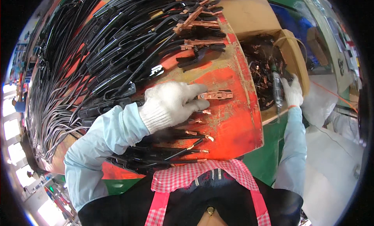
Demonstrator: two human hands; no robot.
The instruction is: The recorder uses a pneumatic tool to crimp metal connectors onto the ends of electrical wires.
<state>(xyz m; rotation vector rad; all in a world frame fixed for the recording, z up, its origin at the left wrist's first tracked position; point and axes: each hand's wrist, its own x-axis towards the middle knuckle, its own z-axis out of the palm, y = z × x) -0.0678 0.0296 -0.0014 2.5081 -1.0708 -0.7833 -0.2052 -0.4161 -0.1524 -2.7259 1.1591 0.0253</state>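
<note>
Left of our hands (pixel 171 103), gloved: fingers forked and closed around the near end of a copper clip (pixel 216 94), its metal jaw pointing right over the bare red tabletop (pixel 230 126). Right one, also gloved: at the open cardboard box (pixel 302 58), fingers just beside a power screwdriver (pixel 277 89); we cannot tell whether they grip it.

Handling, our judgement: keep the clip flat and steady, pinch well behind the metal so the fingertips stay clear of any driver bit, and bring the tool down square, not tilted. The driver's cord should be kept from snagging on the box.

Containers: the box sits at the tabletop's right edge, flaps up, holding a jumble of small dark parts (pixel 261 76) with coppery glints; single pieces too cluttered to sort. Black cables (pixel 58 89) with black-handled clamps (pixel 111 62) lie loose across the tabletop's left, in no container.
</note>
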